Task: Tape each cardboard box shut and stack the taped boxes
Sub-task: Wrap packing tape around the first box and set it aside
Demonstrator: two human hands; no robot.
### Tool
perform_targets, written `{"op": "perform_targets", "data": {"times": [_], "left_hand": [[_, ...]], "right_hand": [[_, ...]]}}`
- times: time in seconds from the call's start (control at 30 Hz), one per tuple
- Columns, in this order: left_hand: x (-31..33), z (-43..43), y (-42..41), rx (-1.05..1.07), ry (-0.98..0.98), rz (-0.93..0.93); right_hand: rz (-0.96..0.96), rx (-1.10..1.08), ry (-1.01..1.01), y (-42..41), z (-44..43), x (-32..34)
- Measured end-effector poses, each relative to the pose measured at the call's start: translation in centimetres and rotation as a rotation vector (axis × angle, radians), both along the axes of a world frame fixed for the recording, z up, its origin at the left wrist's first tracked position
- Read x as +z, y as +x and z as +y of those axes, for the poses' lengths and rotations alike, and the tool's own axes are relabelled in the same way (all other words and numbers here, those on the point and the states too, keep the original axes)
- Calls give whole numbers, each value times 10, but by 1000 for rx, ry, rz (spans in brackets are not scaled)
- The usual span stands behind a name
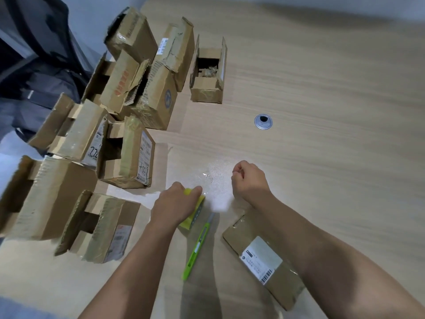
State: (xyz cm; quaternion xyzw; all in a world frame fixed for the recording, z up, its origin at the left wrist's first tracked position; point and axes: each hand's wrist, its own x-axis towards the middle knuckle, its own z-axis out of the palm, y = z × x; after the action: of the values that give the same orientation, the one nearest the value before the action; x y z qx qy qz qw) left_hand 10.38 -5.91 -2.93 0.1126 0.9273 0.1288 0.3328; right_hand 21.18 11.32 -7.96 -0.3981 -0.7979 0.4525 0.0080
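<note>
Stretching clear tape strip left-right above tabletop. Left hand: fingers curled round yellow tape roll. Right hand: fingers pinching strip's free end. Closed box lies toward person from strip, under right forearm; right hand nearer. Green cutter between roll and box.

Open cardboard boxes crowding left side of tabletop, flaps sticking up, blocking reach there. Lone open box standing just beyond cluster, narrow lane running between. Clear tape strip stretching from tape roll in left hand toward right hand, barring centre. Green cutter and labelled flat box lying near front, slim gap between. Right half lying open, only grommet sitting flush.
</note>
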Motion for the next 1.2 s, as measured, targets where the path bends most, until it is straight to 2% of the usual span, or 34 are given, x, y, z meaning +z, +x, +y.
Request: {"op": "perform_targets", "data": {"times": [0.2, 0.4, 0.47, 0.53, 0.6, 0.67, 0.73, 0.8, 0.9, 1.0, 1.1, 1.2], "left_hand": [[3, 4, -1, -110, 18, 89], [3, 6, 1, -167, 13, 83], [11, 7, 6, -200, 30, 192], [20, 8, 16, -250, 201, 399], [27, 10, 34, -340, 458, 485], [27, 14, 58, -475, 584, 325], [16, 17, 82, -547, 493, 81], [-1, 18, 100, -524, 323, -66], [-19, 15, 116, -478, 263, -90], [-24, 18, 129, -428, 285, -34], [-23, 19, 140, -378, 259, -5], [-25, 23, 156, -321, 255, -44]], "right_hand": [[-154, 8, 9, 45, -10, 10], [-312, -21, 111, 90, -21, 15], [-356, -22, 98, 102, -23, 21], [-410, 5, 84, 113, -25, 25], [-454, 18, 88, 122, -28, 24], [-442, -5, 88, 130, -31, 22], [-395, -33, 93, 138, -34, 21], [-303, -67, 101, 147, -35, 21], [-201, -132, 147, 160, -33, 26], [-230, -367, 176, 183, -24, 35], [-383, -529, -38, 221, -23, 39], [-497, -434, -203, 252, -30, 29]]}}
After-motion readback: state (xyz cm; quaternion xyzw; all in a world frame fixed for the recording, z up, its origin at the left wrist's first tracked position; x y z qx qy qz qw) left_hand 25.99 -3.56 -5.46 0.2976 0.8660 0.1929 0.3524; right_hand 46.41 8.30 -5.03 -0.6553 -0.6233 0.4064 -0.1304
